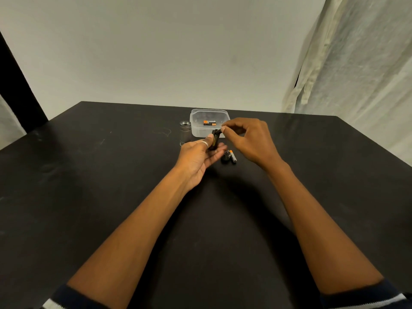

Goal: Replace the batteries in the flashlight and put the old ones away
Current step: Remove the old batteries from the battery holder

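My left hand (199, 156), a ring on its thumb, holds a black battery holder (214, 140) upright between thumb and fingers. My right hand (247, 139) pinches the holder's top end with thumb and forefinger. The grey flashlight body (185, 132) stands upright and open-topped on the black table (111, 175), just left of my hands. Its dark tail cap (226, 156) lies on the table under my right hand, with a loose battery (233, 156) beside it. A clear plastic box (197, 130) behind the hands holds orange-and-black batteries (209, 123).
A pale wall rises behind the table's far edge. A light curtain (356, 63) hangs at the right, and a dark post (15, 85) stands at the far left.
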The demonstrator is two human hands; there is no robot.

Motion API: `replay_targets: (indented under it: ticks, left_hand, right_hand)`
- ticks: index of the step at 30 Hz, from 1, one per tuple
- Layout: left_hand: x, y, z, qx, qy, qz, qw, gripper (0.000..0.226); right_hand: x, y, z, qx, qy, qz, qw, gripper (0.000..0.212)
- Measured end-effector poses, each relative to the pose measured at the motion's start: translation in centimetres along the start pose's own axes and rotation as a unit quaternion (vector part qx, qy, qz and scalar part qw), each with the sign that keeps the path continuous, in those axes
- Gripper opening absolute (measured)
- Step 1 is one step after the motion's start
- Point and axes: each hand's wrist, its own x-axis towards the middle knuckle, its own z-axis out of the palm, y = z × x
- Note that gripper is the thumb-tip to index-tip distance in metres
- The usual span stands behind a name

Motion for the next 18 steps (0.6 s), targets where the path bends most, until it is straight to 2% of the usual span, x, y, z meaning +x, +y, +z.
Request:
replay_targets:
  ticks: [3, 6, 8, 12, 15, 18]
  left_hand:
    - [0.0, 0.0, 0.0, -0.001, -0.003, -0.003, 1.000, 0.024]
    - [0.0, 0.0, 0.0, -0.003, -0.005, -0.003, 1.000, 0.022]
    - [0.0, 0.0, 0.1, -0.005, -0.005, -0.005, 1.000, 0.022]
    - [0.0, 0.1, 0.1, -0.002, -0.006, -0.008, 1.000, 0.024]
    - [0.0, 0.1, 0.0, -0.004, -0.006, -0.008, 1.000, 0.024]
    - [-0.2, 0.1, 0.0, -0.003, -0.007, -0.009, 1.000, 0.026]
  right_hand:
    - [0.2, -0.2, 0.4, 0.075, 0.005, 0.057, 0.996, 0.016]
    - [0.5, -0.4, -0.1, 0.198, 0.031, 0.131, 0.971, 0.011]
    - [0.8, -0.1, -0.7, 0.236, 0.058, 0.169, 0.955, 0.012]
    - [0.8, 1.2, -1.2, 0.158, 0.065, 0.239, 0.956, 0.015]
    - [0.4, 2.5, -0.8, 0.073, 0.015, 0.277, 0.958, 0.013]
    - [0.1, 3.5, -0.3, -0.004, -0.045, 0.280, 0.959, 0.012]
